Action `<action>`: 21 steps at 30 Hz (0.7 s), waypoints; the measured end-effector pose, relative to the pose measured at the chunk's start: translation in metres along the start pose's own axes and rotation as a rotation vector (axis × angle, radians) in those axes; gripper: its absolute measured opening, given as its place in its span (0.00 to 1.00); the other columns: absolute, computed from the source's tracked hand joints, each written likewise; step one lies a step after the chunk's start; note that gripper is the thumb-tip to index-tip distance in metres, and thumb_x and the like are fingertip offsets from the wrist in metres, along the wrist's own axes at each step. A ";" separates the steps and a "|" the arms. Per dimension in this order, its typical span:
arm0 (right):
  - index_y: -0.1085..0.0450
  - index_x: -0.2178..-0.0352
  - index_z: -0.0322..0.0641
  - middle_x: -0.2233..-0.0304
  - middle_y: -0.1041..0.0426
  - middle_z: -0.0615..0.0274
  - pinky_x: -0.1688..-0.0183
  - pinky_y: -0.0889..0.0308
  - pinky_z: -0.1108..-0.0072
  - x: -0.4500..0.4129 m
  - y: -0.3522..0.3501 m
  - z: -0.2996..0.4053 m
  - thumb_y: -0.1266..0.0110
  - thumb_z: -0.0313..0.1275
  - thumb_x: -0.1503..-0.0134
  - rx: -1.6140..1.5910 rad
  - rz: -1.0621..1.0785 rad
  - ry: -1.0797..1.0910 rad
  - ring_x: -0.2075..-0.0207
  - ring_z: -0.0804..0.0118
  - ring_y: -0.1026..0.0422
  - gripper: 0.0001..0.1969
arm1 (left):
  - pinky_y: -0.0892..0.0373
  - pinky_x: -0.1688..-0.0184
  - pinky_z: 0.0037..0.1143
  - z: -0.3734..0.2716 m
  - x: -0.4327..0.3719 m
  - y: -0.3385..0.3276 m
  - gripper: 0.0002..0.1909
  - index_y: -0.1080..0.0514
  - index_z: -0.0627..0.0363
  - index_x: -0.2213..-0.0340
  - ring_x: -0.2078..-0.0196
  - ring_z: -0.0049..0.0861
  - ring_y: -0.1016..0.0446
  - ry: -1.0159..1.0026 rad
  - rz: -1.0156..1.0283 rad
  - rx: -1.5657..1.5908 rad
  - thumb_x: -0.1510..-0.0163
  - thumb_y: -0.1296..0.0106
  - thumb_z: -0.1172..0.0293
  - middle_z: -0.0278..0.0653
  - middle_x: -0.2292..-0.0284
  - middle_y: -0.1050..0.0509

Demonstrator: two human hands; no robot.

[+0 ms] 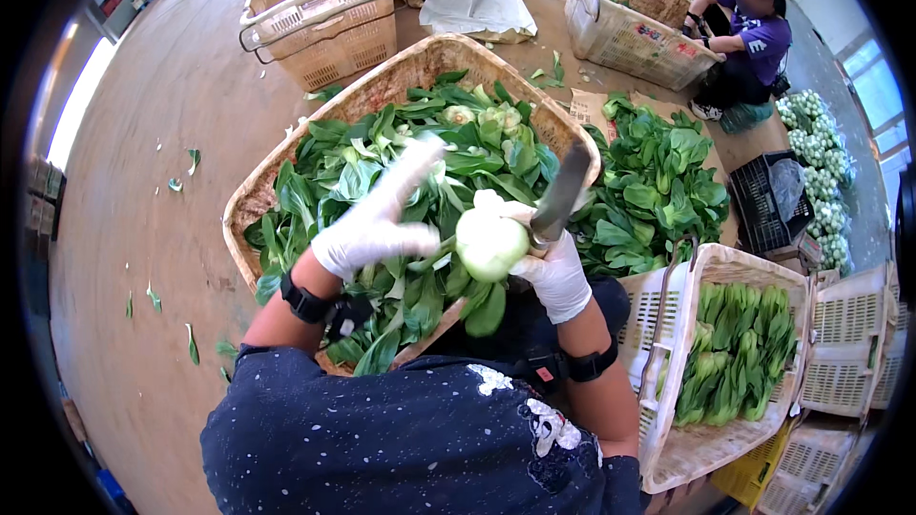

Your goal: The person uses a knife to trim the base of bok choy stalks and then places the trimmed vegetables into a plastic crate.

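Note:
My right hand (547, 265), in a white glove, holds a knife with a wide dark blade (563, 193) pointing up, and its fingers are also around a head of bok choy (491, 244) with its pale base turned up. My left hand (379, 225), gloved too and blurred, is spread apart over the leaves, to the left of that head, and holds nothing. Beneath both hands a large off-white plastic crate (240, 236) is heaped with loose bok choy leaves (358, 179) and cut stem ends.
Whole bok choy (644, 186) lie piled on cardboard to the right. A tilted white crate (705, 458) holds trimmed heads in rows. A black crate (769, 204) stands beyond. A co-worker (758, 43) sits by another crate (630, 36) at the upper right. Stacked crates (322, 21) stand upper left.

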State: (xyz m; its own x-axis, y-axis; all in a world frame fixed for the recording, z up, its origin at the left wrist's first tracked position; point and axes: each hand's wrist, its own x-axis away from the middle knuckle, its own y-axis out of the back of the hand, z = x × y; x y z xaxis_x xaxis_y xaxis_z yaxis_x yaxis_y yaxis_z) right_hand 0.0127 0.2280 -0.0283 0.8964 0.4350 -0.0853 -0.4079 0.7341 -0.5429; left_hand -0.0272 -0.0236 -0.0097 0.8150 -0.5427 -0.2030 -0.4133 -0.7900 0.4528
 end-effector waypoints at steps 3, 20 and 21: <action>0.33 0.54 0.35 0.56 0.31 0.59 0.55 0.36 0.80 -0.010 0.000 0.004 0.33 0.27 0.61 0.843 0.002 0.323 0.55 0.68 0.34 0.29 | 0.52 0.39 0.29 -0.016 0.005 -0.050 0.47 0.47 0.60 0.44 0.41 0.30 0.47 0.157 0.056 0.504 0.63 0.33 0.66 0.44 0.45 0.43; 0.36 0.74 0.34 0.83 0.31 0.54 0.82 0.36 0.81 0.007 0.085 -0.012 0.55 0.31 0.44 0.202 -0.297 -0.727 0.85 0.67 0.33 0.10 | 0.31 0.60 0.29 0.000 -0.021 -0.041 0.28 0.36 0.57 0.56 0.64 0.30 0.29 0.297 -0.613 1.091 0.49 0.55 0.46 0.42 0.66 0.30; 0.36 0.74 0.33 0.83 0.31 0.55 0.83 0.36 0.80 0.016 0.105 -0.038 0.55 0.31 0.44 0.087 -0.380 -0.774 0.86 0.66 0.33 0.10 | 0.30 0.63 0.29 0.004 -0.031 -0.039 0.28 0.35 0.57 0.58 0.68 0.31 0.29 0.301 -0.697 1.086 0.49 0.56 0.44 0.43 0.68 0.29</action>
State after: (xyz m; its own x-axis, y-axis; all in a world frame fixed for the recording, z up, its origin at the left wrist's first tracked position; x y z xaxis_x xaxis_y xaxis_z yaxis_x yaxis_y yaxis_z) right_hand -0.0089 0.2927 -0.1181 0.6177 0.3610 0.6987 -0.1447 0.9254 -0.3503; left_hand -0.0379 0.0227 -0.0246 0.9872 0.0399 0.1545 0.1278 -0.7771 -0.6162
